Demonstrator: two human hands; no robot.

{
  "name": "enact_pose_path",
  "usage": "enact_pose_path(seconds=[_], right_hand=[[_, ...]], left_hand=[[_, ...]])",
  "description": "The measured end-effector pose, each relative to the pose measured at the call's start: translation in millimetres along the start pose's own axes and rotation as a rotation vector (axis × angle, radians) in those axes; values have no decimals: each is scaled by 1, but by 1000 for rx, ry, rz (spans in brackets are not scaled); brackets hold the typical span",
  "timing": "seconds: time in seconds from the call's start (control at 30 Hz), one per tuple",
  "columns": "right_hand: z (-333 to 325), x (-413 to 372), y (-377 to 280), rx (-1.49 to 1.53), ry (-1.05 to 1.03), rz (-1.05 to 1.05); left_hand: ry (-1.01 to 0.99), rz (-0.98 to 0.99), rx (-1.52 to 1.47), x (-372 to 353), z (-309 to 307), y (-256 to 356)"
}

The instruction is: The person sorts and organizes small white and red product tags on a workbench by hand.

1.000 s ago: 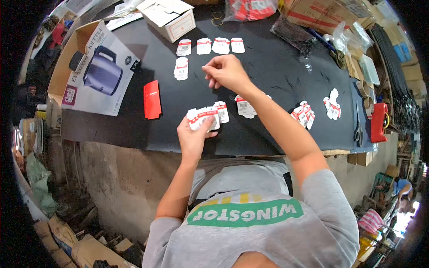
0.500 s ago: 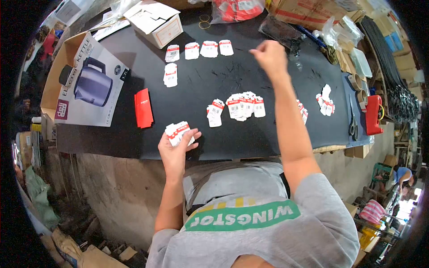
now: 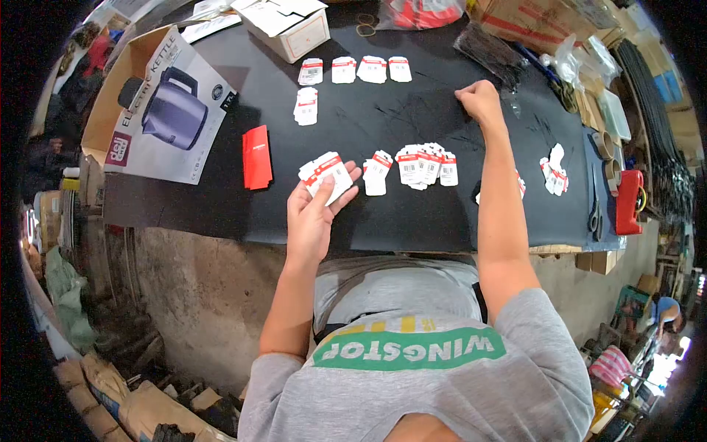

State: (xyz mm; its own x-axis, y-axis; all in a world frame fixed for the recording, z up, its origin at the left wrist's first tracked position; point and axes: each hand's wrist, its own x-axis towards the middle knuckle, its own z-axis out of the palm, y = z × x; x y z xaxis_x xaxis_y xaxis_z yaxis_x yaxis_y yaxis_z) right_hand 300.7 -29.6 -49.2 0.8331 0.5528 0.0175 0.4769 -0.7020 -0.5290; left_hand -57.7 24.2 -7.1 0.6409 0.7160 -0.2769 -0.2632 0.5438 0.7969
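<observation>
My left hand (image 3: 315,210) is closed around a small fanned stack of white-and-red tags (image 3: 328,177), its thumb pressed on top. Over the black table, my right hand (image 3: 482,103) is closed with fingertips pinched, near scattered thin black strands (image 3: 398,114). What it holds, if anything, is too small to make out. A spread pile of tags (image 3: 428,168) and a smaller pile of tags (image 3: 377,173) lie between my hands. Farther back, small stacks of tags (image 3: 372,69) stand in a row, with another stack (image 3: 306,107) in front of its left end.
Red cards (image 3: 257,158) lie left, beside an electric kettle box (image 3: 166,110). A white box (image 3: 291,33) and a bag of red items (image 3: 423,11) stand at the back. On the right are loose tags (image 3: 555,171), scissors (image 3: 595,206) and a red tape dispenser (image 3: 629,202).
My left hand has risen farther over the table with the tags. My right hand stays pinched near the black strands, slightly lower relative to the table. The whole view has shifted.
</observation>
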Motion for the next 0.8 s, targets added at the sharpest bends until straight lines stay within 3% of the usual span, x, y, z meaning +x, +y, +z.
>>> enact_pose_path(seconds=[0.03,0.2,0.27,0.37,0.4,0.43,0.73,0.8], right_hand=[[-5,-1,-4,4,-3,-12],[-58,-56,-74,622,88,-322],[-69,-85,-100,662,-19,-456],[-67,-131,-127,665,-408,-460],[-51,-142,-127,714,-387,-559],[-51,-151,-132,755,-495,-463],[-37,-157,-138,722,-464,-398],[-39,-157,-140,799,-581,-323]], left_hand=[[-17,-18,6,2,-1,1],[34,39,110,9,3,-4],[71,78,145,12,8,-7],[121,194,182,13,16,-9],[133,273,187,13,19,-9],[134,274,188,12,22,-8],[148,413,336,6,30,-5],[126,461,406,4,31,-7]])
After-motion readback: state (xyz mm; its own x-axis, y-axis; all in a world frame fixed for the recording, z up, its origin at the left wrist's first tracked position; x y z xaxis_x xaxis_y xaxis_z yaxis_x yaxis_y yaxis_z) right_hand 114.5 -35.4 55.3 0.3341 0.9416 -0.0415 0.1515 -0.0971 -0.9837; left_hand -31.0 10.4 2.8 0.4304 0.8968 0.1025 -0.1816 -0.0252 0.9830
